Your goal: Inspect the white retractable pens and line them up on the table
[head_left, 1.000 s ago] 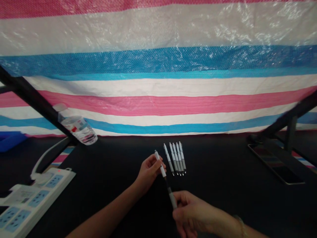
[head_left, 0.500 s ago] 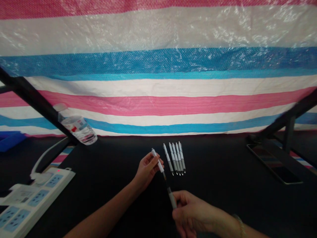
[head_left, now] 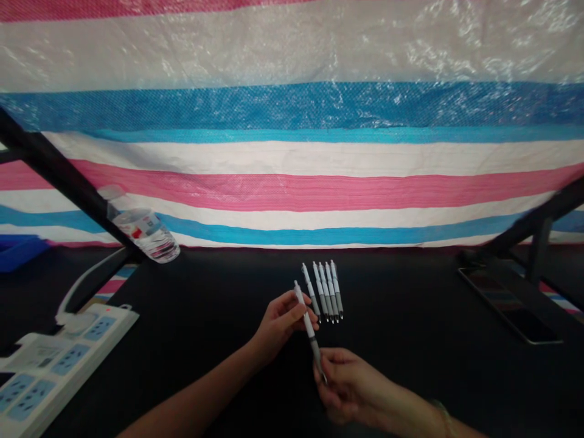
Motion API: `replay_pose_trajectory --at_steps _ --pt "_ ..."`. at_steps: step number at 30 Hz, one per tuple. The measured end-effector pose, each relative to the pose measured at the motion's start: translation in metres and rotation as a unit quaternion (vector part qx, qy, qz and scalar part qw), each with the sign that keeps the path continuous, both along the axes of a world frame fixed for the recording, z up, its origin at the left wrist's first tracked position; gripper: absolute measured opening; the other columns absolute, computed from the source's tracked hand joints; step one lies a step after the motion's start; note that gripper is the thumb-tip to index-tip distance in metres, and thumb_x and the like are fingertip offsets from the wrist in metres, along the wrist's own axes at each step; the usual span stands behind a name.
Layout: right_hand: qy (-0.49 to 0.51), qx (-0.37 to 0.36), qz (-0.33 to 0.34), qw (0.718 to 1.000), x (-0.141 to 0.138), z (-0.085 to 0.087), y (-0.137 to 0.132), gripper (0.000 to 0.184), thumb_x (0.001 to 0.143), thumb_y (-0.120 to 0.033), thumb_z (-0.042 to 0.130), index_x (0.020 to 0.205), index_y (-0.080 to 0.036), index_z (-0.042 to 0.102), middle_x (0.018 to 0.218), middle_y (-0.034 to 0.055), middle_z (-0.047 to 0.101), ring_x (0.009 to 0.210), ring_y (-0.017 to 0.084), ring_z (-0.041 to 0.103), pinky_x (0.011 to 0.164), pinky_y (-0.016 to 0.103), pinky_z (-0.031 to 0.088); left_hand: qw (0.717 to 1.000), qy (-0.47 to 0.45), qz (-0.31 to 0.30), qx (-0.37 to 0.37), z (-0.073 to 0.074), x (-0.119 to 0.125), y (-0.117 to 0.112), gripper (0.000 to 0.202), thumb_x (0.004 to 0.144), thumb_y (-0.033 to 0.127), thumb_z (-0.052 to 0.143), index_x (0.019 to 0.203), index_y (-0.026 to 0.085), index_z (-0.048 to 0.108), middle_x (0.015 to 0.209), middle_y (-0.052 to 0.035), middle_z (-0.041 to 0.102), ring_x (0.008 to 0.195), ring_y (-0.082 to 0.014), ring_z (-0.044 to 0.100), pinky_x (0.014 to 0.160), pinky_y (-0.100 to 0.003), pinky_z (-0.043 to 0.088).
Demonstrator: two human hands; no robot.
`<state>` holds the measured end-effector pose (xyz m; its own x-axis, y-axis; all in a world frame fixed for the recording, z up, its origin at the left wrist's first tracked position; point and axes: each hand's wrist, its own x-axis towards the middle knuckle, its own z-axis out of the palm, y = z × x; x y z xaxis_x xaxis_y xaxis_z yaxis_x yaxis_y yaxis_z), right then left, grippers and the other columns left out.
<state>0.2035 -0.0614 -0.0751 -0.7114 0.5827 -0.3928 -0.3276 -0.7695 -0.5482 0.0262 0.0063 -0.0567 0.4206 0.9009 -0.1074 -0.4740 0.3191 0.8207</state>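
A white pen with a grey grip (head_left: 309, 324) slants between my two hands above the black table. My left hand (head_left: 279, 322) pinches its white upper barrel between thumb and fingers, and the clicker end points up and away. Lower down, my right hand (head_left: 347, 382) has its fingers closed round the grey grip near the tip. The white barrel and grey grip now meet, with no refill showing between them. Just beyond my left fingers lie several matching pens (head_left: 329, 292) side by side, tips toward me, one slightly apart on the left.
On the left are a white power strip (head_left: 86, 359) with a plug in it, a clear bottle (head_left: 157, 240) and a blue tray (head_left: 20, 250). A dark phone (head_left: 511, 307) lies at right. Black metal bars (head_left: 68, 182) and a striped sheet (head_left: 292, 191) stand behind.
The pen's two parts have come together, covering the refill and dark section that showed between them. My left hand has moved right and slightly toward me; my right hand stays about where it was.
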Motion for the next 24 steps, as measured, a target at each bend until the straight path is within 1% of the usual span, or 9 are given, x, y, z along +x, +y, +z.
replay_pose_trajectory --at_steps 3,5,7,11,14,16,19,21,24 --pt "0.004 0.029 -0.007 1.000 0.0015 -0.0001 0.0032 0.046 0.085 -0.055 0.067 0.095 -0.011 0.059 0.059 0.0060 0.069 0.035 0.008 0.049 0.039 0.019 0.029 0.999 -0.019 0.023 -0.010 -0.0027 0.0002 0.0006 0.024 0.081 0.030 0.079 0.094 0.013 0.067 0.075 -0.0057 0.075 0.067 -0.0174 0.071 0.067 -0.028 0.057" --pt "0.014 0.042 0.013 0.999 0.0030 -0.0007 0.0045 0.053 0.088 -0.061 0.060 0.107 -0.012 0.055 0.070 0.0111 0.074 0.039 0.011 0.057 0.040 0.019 0.032 0.999 -0.021 0.042 -0.010 -0.0039 0.0004 0.0007 0.024 0.080 0.029 0.079 0.093 0.014 0.068 0.074 -0.0050 0.075 0.066 -0.0167 0.071 0.067 -0.028 0.057" --pt "0.016 0.052 0.029 0.998 0.0043 -0.0029 0.0044 0.050 0.086 -0.060 0.064 0.106 -0.017 0.050 0.071 0.0088 0.075 0.040 0.012 0.058 0.040 0.018 0.032 0.999 -0.022 0.048 -0.008 -0.0045 0.0003 0.0007 0.023 0.080 0.029 0.080 0.093 0.014 0.068 0.074 -0.0048 0.075 0.066 -0.0166 0.071 0.067 -0.028 0.058" --pt "0.003 0.046 -0.002 0.999 0.0047 -0.0058 0.0034 0.040 0.084 -0.051 0.072 0.090 -0.018 0.049 0.058 -0.0003 0.068 0.034 0.007 0.050 0.037 0.016 0.027 0.999 -0.023 0.042 -0.006 -0.0042 -0.0002 0.0007 0.024 0.080 0.029 0.080 0.094 0.014 0.068 0.075 -0.0057 0.075 0.068 -0.0183 0.072 0.068 -0.031 0.058" --pt "-0.002 0.020 0.000 1.000 0.0040 -0.0018 0.0044 0.046 0.085 -0.057 0.066 0.094 -0.013 0.057 0.063 0.0050 0.070 0.038 0.009 0.055 0.039 0.018 0.031 0.999 -0.020 0.044 -0.005 -0.0034 0.0001 0.0006 0.025 0.079 0.030 0.080 0.094 0.014 0.068 0.075 -0.0057 0.075 0.068 -0.0183 0.071 0.069 -0.031 0.058" --pt "-0.005 0.016 0.005 1.000 0.0036 0.0008 0.0050 0.051 0.085 -0.061 0.063 0.102 -0.014 0.055 0.067 0.0076 0.072 0.041 0.011 0.059 0.039 0.018 0.033 0.999 -0.015 0.043 -0.004 -0.0031 0.0006 0.0004 0.025 0.079 0.030 0.080 0.095 0.014 0.068 0.076 -0.0056 0.075 0.068 -0.0180 0.071 0.069 -0.031 0.058" --pt "-0.015 0.035 0.005 0.999 0.0035 0.0004 0.0049 0.042 0.082 -0.054 0.071 0.095 -0.019 0.050 0.062 0.0014 0.069 0.035 0.009 0.053 0.036 0.016 0.028 0.999 -0.009 0.039 -0.001 -0.0035 0.0010 0.0004 0.026 0.079 0.031 0.080 0.095 0.014 0.068 0.075 -0.0057 0.075 0.068 -0.0181 0.071 0.067 -0.030 0.057" --pt "-0.017 0.045 -0.001 0.999 0.0037 -0.0010 0.0051 0.038 0.081 -0.046 0.075 0.088 -0.019 0.050 0.059 -0.0018 0.065 0.033 0.007 0.050 0.035 0.015 0.025 0.999 -0.008 0.037 0.001 -0.0040 0.0010 0.0006 0.025 0.080 0.031 0.080 0.095 0.014 0.068 0.075 -0.0060 0.075 0.068 -0.0183 0.071 0.067 -0.030 0.057" --pt "-0.008 0.031 -0.006 0.999 0.0038 0.0004 0.0072 0.042 0.083 -0.050 0.070 0.096 -0.012 0.058 0.064 0.0031 0.067 0.039 0.009 0.055 0.037 0.017 0.031 0.999 -0.012 0.040 0.000 -0.0040 0.0009 0.0007 0.024 0.081 0.030 0.079 0.096 0.014 0.068 0.077 -0.0064 0.075 0.069 -0.0186 0.071 0.069 -0.031 0.058"
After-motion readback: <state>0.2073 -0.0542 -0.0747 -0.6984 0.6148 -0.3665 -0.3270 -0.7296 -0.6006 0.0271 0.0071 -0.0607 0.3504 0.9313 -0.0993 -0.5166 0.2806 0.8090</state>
